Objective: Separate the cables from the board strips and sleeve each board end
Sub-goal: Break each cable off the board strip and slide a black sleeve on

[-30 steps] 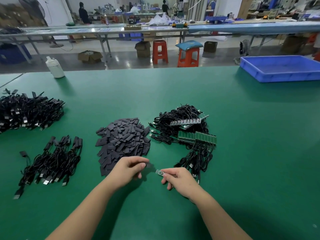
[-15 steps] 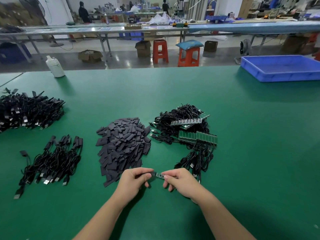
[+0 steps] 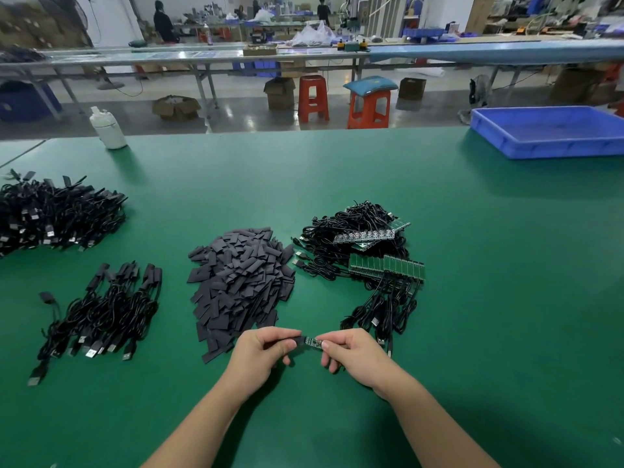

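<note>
Board end [image 3: 312, 341]: held above the green table [image 3: 472, 298], between both hands, partly inside a black sleeve [image 3: 296, 340].
Left hand [image 3: 260, 356]: pinches the sleeve.
Right hand [image 3: 353, 354]: pinches the board.
Sleeve pile [image 3: 239, 278]: just beyond the left hand.
Board strips [image 3: 386, 265]: atop tangled cables, beyond the right hand.

A white plastic bottle [image 3: 107, 129] stands at the far edge of the green table [image 3: 489, 265], well beyond and left of the hands. A blue plastic tray [image 3: 550, 131] sits far off to their right. Past the table are two orange stools [image 3: 313, 97], cardboard boxes [image 3: 176, 108] and long workbenches [image 3: 202, 57].
</note>
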{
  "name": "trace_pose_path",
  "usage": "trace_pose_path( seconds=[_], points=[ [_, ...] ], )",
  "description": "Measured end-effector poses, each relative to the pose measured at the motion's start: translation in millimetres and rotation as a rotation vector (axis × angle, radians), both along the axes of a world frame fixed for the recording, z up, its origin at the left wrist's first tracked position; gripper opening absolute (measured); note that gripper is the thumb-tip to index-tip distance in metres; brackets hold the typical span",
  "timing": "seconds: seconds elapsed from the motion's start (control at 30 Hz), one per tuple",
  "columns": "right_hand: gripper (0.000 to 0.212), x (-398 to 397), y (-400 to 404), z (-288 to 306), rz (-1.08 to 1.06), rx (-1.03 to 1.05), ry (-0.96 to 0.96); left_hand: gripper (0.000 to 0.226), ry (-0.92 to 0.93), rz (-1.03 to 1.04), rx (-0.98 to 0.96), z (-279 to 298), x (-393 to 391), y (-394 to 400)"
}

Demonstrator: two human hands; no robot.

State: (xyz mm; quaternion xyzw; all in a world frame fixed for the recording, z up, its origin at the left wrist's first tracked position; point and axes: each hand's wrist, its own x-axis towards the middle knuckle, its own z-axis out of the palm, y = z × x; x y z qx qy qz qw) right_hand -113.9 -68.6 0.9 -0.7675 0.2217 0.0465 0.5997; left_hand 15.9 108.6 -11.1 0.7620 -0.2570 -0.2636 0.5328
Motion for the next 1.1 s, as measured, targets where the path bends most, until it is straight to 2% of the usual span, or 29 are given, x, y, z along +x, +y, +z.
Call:
trace_pose_path(
  seconds=[0.4, 0.53, 0.77, 0.93, 1.1],
  points=[
    [0.023, -1.6, 0.9, 0.9, 0.007, 0.011, -0.02, 0.027, -0.009, 0.036, -0.043, 5.3, -9.3, -2.9],
    [0.024, -3.3, 0.2, 0.6, 0.006, 0.007, -0.014, 0.029, -0.013, -0.008, -0.037, 7.4, -9.8, -2.7],
    [0.021, -3.0, 2.0, 0.5, 0.018, -0.011, -0.005, 0.03, -0.342, -0.189, 0.146, 14.5, -2.2, 1.9],
    [0.021, -2.8, 1.9, 1.8, 0.035, -0.029, -0.016, 0.022, -0.699, -0.316, 0.202, 19.7, -7.1, -9.5],
    [0.026, -2.9, -0.9, 2.5, 0.057, -0.048, -0.015, 0.022, -0.734, -0.273, 0.26, 19.0, -14.9, -19.3]
  ],
)
